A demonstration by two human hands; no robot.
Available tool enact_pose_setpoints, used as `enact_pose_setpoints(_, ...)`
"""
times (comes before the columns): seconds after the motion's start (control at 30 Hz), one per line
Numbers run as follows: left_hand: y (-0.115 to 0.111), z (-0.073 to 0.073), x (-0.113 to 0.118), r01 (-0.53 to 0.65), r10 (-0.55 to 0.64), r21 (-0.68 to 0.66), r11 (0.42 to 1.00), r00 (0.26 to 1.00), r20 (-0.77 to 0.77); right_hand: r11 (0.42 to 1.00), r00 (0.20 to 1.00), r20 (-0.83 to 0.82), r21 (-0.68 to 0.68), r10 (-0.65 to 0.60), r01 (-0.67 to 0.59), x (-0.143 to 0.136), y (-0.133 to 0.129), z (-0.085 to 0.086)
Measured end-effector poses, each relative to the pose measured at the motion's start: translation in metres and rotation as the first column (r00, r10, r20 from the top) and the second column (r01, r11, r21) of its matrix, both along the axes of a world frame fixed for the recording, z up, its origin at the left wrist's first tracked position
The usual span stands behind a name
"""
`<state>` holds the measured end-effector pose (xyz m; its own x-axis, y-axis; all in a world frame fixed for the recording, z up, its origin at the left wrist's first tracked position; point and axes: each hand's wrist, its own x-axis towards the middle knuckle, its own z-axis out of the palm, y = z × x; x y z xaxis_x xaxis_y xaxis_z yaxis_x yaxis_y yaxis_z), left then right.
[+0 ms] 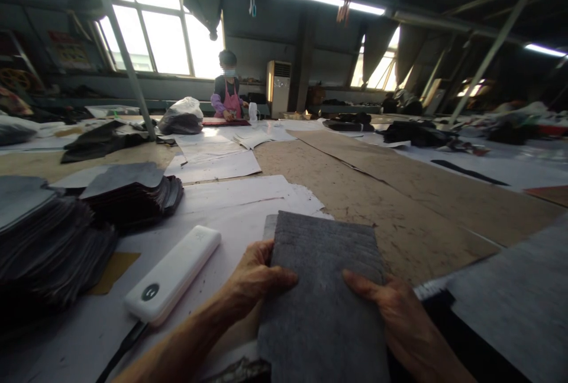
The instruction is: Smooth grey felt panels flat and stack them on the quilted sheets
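A stack of grey fabric pieces (326, 306) is held up in front of me by both hands, above the near edge of the table. My left hand (255, 270) grips its left side, thumb flat on the top face and fingers behind. On the opposite side my right hand (394, 306) clasps it the same way. Uneven layers show along the stack's far edge. Its lower end runs out of the picture. To the left of my left hand, a white power bank (173, 276) with a black cable lies on white paper (231, 217).
Piles of dark cut fabric (128, 193) stand at the left. Brown board (355, 187) covers the middle of the table. Grey cloth (515, 306) lies at the right. Across the table a person in a pink apron (231, 99) stands near a bagged bundle (181, 115).
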<state>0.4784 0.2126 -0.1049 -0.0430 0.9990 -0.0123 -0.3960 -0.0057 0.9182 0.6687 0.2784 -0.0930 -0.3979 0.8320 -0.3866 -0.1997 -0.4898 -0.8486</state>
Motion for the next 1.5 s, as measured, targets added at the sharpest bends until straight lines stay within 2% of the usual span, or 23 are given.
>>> enact_pose_setpoints(0.47, 0.001, 0.004, 0.003, -0.013, 0.014, -0.017, 1.0, 0.999, 0.029, 1.0, 1.0, 0.001, 0.013, 0.026, -0.026, -0.002, 0.0, 0.005)
enact_pose_setpoints(0.73, 0.003, 0.006, 0.004, -0.052, 0.052, -0.011, 0.999, 0.998, 0.018, 0.993, 0.992, 0.128, 0.12, 0.002, -0.017, 0.003, 0.007, 0.004)
enact_pose_setpoints(0.87, 0.003, 0.007, 0.006, -0.053, 0.054, -0.022, 0.998, 0.998, 0.028, 0.979, 0.989, 0.13, 0.197, -0.075, 0.048, 0.007, 0.018, 0.007)
enact_pose_setpoints(0.97, 0.001, 0.007, 0.007, -0.066, 0.066, -0.033, 0.997, 0.998, 0.021, 0.969, 0.988, 0.055, 0.214, -0.141, 0.127, 0.007, 0.026, 0.014)
enact_pose_setpoints(1.1, 0.002, 0.004, 0.006, -0.038, 0.039, -0.05, 0.998, 0.999, 0.026, 0.963, 0.994, -0.108, 0.264, -0.033, 0.061, 0.008, 0.035, 0.024)
enact_pose_setpoints(1.17, 0.003, 0.0, 0.004, -0.026, 0.028, -0.053, 0.998, 0.999, 0.031, 0.958, 0.991, -0.131, 0.286, 0.008, 0.03, 0.008, 0.039, 0.027)
enact_pose_setpoints(1.3, 0.003, -0.002, 0.003, -0.031, 0.033, -0.06, 0.998, 0.999, 0.022, 0.955, 0.998, -0.069, 0.294, -0.012, 0.032, 0.011, 0.045, 0.034)
enact_pose_setpoints(1.5, 0.001, 0.0, 0.006, -0.04, 0.04, -0.071, 0.997, 0.999, -0.009, 0.928, 0.996, -0.009, 0.365, 0.086, -0.077, 0.017, 0.049, 0.038)
